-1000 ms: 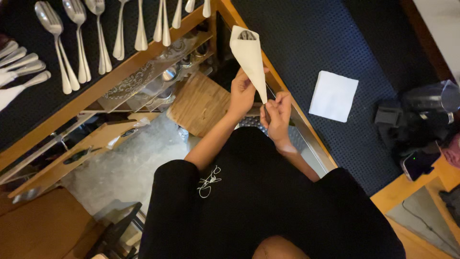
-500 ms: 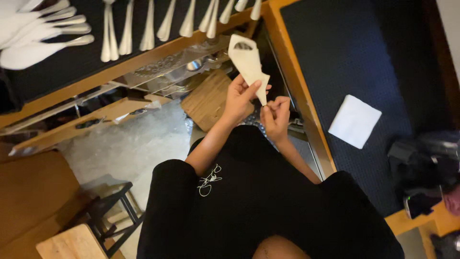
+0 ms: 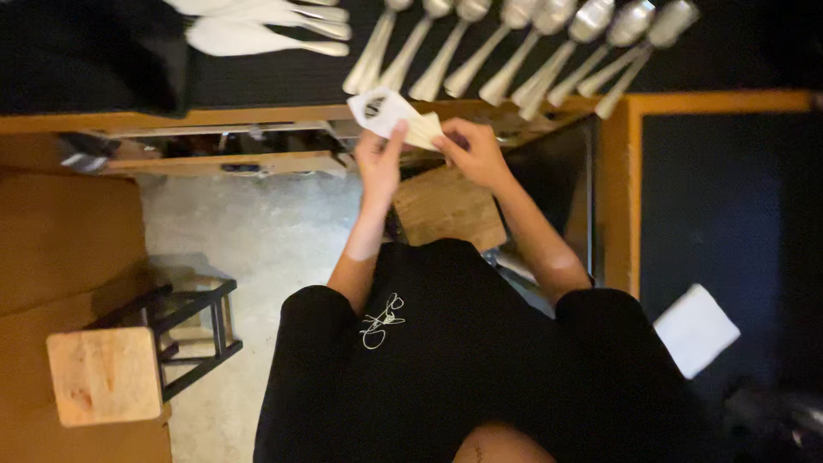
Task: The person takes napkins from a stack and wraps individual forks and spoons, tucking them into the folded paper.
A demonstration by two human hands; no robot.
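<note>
Your left hand and right hand both have their grip clamped on a folded white napkin pouch, held in the air just over the near wooden edge of the bench. The pouch's open mouth faces up toward the camera; something dark shows inside it, too small to tell. Beyond it, a row of spoons lies on the bench's dark top. A second white napkin lies apart, on the dark surface to your right.

Both hands on a folded white napkin pouch below a row of spoons.
</note>
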